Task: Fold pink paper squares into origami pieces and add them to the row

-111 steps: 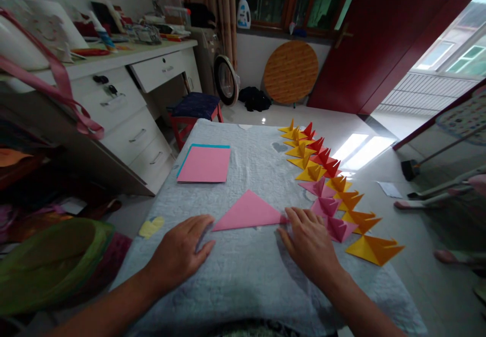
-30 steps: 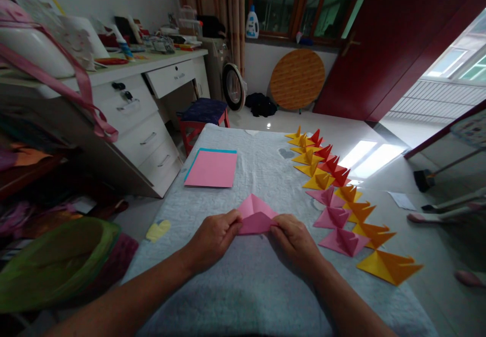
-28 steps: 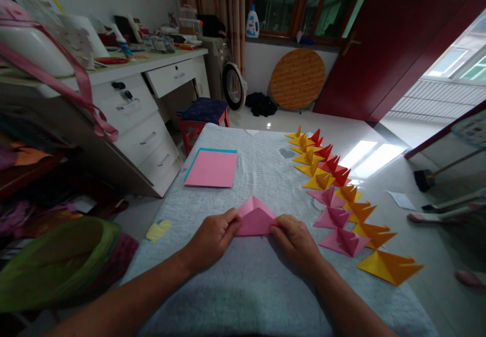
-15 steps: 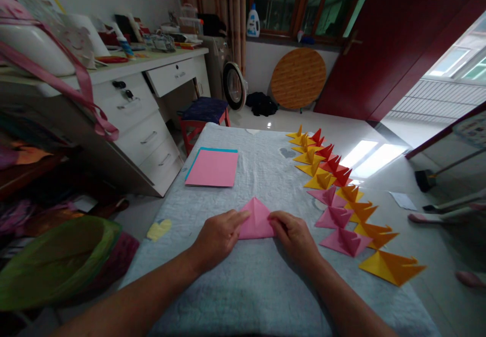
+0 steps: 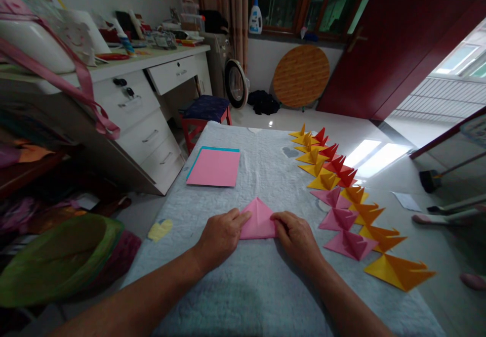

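A pink sheet of origami paper (image 5: 258,223), folded to a triangle with its point facing away from me, lies on the cloth-covered table (image 5: 261,165). My left hand (image 5: 221,232) is closed on its left corner, thumb and finger at the edge. Pinching the right corner is my right hand (image 5: 295,232). A crease runs down the middle of the paper. Beyond my left hand lies a stack of square paper (image 5: 214,167), pink on top with blue showing at two edges. To the right stand rows of folded paper cranes, among them a pink one (image 5: 351,244) and a yellow-orange one (image 5: 399,272).
Red cranes (image 5: 346,176) stand toward the table's far right. A green-lined bin (image 5: 56,261) is on the floor at left. A stool (image 5: 207,110) stands beyond the table, near a white desk (image 5: 132,109). A round wooden tabletop (image 5: 301,76) leans against the wall.
The view has shifted slightly, so the scene sits a little differently in the picture. Both hands keep their hold on the pink paper, with no clear change in its fold.
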`<action>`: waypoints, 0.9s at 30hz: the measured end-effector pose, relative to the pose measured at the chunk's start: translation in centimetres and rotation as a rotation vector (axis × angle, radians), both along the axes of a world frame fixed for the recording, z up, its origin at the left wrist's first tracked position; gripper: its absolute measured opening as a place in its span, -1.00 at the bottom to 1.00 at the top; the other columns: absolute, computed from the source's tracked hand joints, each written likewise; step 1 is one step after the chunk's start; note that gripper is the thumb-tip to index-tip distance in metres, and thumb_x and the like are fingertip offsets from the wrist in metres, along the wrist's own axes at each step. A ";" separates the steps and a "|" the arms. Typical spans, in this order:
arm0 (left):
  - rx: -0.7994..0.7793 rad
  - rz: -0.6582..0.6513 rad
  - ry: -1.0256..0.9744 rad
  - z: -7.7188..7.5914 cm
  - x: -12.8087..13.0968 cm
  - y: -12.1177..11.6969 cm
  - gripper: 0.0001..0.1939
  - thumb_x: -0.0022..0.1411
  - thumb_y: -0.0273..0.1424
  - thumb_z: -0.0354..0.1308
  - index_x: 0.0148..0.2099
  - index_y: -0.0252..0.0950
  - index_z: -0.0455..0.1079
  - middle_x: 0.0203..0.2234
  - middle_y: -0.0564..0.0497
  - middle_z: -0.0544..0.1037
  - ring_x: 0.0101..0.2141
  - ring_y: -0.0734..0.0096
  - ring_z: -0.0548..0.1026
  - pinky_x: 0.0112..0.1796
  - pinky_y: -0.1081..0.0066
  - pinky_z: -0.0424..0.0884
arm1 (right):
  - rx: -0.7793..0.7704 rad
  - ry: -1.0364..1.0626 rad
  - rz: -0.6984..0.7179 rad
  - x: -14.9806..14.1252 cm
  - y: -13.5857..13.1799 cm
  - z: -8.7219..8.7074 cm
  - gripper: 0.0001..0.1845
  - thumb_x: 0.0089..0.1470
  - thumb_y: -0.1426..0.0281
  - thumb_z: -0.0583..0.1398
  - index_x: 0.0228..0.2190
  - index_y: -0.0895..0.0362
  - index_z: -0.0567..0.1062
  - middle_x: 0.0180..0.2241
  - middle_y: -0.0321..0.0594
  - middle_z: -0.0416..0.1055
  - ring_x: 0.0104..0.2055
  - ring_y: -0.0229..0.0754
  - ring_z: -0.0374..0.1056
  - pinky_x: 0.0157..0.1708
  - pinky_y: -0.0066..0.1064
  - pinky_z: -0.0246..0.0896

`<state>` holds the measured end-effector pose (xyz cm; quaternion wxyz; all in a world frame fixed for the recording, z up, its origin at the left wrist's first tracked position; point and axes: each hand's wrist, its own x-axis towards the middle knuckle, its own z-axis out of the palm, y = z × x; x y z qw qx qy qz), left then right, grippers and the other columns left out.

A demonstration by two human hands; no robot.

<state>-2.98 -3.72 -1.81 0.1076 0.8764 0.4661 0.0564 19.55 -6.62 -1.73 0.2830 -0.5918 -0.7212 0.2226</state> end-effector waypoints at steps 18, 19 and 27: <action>-0.093 0.061 0.070 0.9 0.6 0.5 -0.56 0.35 -0.54 -0.10 0.19 -0.12 0.33 -0.23 0.01 0.48 -0.31 0.34 0.52 -0.25 0.37 0.44 | 0.006 -0.027 -0.031 -0.2 0.0 0.2 -0.74 0.22 0.43 0.05 -0.23 0.14 0.55 -0.34 -0.18 0.49 -0.28 -0.16 0.43 -0.23 -0.35 0.23; -0.093 0.064 0.076 0.9 0.6 0.5 -0.55 0.35 -0.54 -0.10 0.19 -0.12 0.32 -0.23 0.01 0.48 -0.31 0.34 0.52 -0.25 0.37 0.44 | 0.007 -0.026 -0.031 -0.2 0.0 0.2 -0.74 0.23 0.43 0.05 -0.22 0.14 0.55 -0.34 -0.19 0.49 -0.28 -0.16 0.43 -0.23 -0.35 0.23; -0.101 0.067 0.096 1.3 0.7 0.5 -0.57 0.35 -0.53 -0.11 0.17 -0.13 0.33 -0.23 0.01 0.49 -0.32 0.36 0.52 -0.26 0.40 0.43 | -0.003 -0.039 -0.024 -0.2 0.0 0.4 -0.73 0.24 0.41 0.05 -0.23 0.15 0.55 -0.37 -0.20 0.46 -0.31 -0.17 0.41 -0.26 -0.36 0.22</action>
